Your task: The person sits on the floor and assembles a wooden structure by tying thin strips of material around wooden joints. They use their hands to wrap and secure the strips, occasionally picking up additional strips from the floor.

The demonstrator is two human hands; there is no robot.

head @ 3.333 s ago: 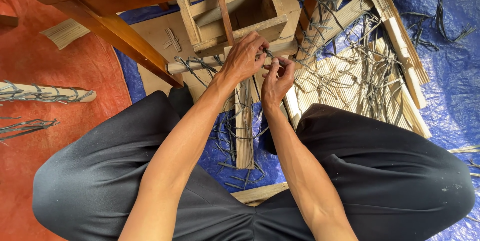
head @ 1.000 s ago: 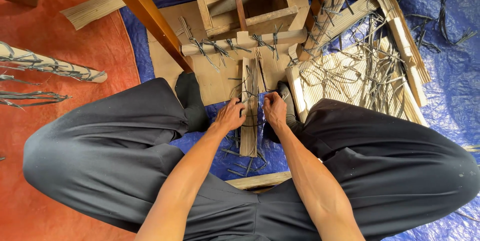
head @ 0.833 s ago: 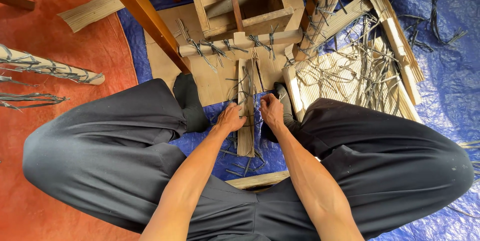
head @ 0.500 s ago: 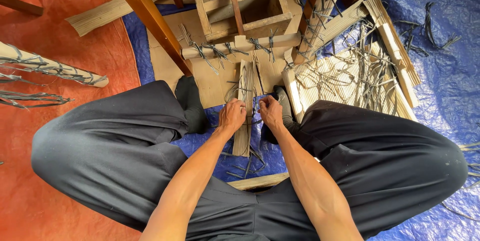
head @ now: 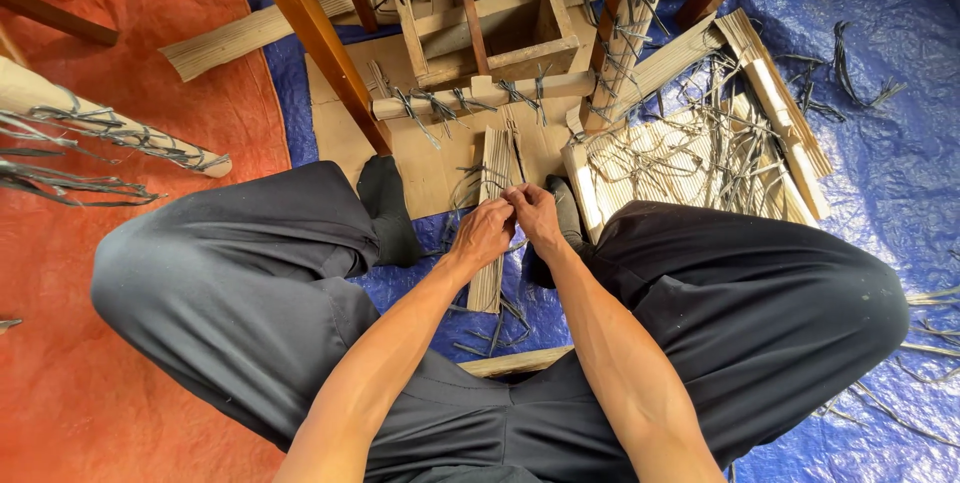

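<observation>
My left hand (head: 483, 233) and my right hand (head: 535, 215) meet fingertip to fingertip over a narrow bundle of pale bamboo slats (head: 494, 158) that lies lengthwise between my knees. Both hands pinch at a thin dark wire tie (head: 512, 195) on the bundle; the tie itself is mostly hidden by the fingers. I sit cross-legged in dark trousers, with a dark sock (head: 385, 208) beside the bundle.
A wooden frame (head: 480, 38) with a wire-tied crossbar (head: 470, 101) stands ahead on cardboard. A slat mat (head: 690, 158) strewn with wire pieces lies at right on a blue tarp (head: 880, 133). Orange sheet (head: 120, 33) and wire-wrapped poles (head: 110, 123) at left.
Some three seconds ago both hands were up at the wooden frame's crossbar. They have since come down to the slat bundle between my knees and stay pinched there; the view shifted slightly.
</observation>
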